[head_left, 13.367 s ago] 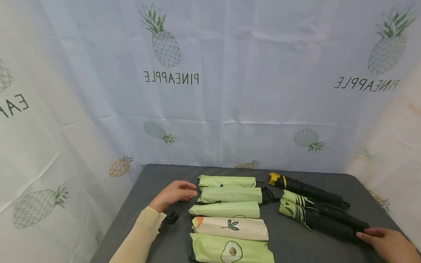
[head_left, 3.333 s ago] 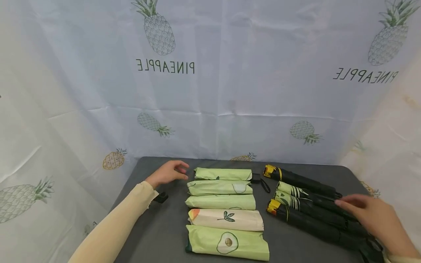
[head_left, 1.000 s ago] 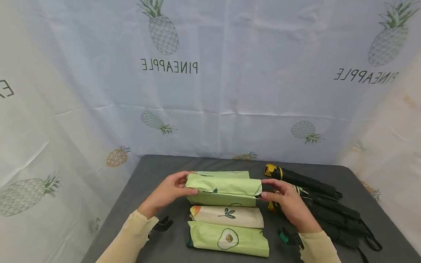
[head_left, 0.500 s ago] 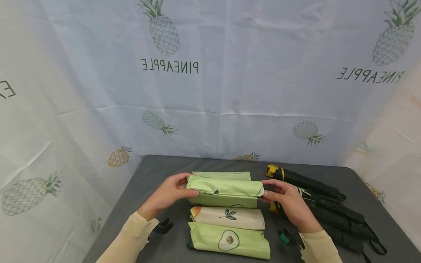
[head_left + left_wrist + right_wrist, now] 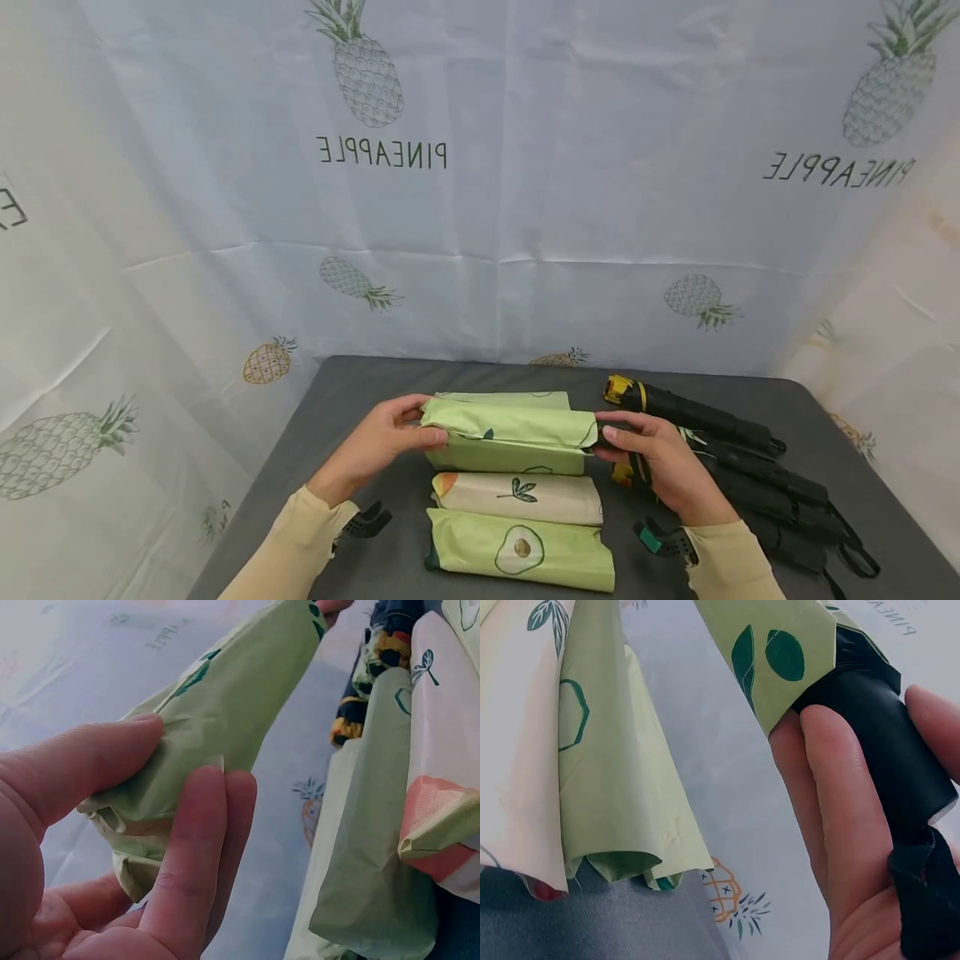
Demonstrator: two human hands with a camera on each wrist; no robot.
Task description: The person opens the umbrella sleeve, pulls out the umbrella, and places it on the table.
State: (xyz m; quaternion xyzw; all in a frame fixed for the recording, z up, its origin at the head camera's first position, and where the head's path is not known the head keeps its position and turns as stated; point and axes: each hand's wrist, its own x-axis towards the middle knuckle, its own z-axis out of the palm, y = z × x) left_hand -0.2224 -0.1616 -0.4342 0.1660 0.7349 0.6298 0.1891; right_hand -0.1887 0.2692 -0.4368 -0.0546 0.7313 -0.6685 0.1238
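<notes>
Both hands hold a folded umbrella in a light green sleeve (image 5: 510,423), raised over the table. My left hand (image 5: 378,442) pinches the sleeve's end between thumb and fingers. My right hand (image 5: 663,458) grips the black handle (image 5: 889,742), which sticks out of the sleeve; a black wrist strap (image 5: 926,900) hangs from it. Two more green sleeves lie behind and below, partly hidden: a rear one (image 5: 547,400) and a nearer one (image 5: 510,458). In front of them are a cream sleeve with a leaf print (image 5: 517,497) and a green sleeve with an avocado print (image 5: 555,550).
Several black folded umbrellas lie slanted on the right of the grey table (image 5: 360,375), the rearmost black umbrella (image 5: 705,417) with a yellow-edged end. My right forearm partly covers the others. A pineapple-print curtain (image 5: 495,208) hangs behind the table and at both sides.
Since 3.3 seconds ago, both hands have come together and lifted the rearmost sleeved umbrella. A black umbrella was added on the right after the oldest frame. Over the last second, little moved.
</notes>
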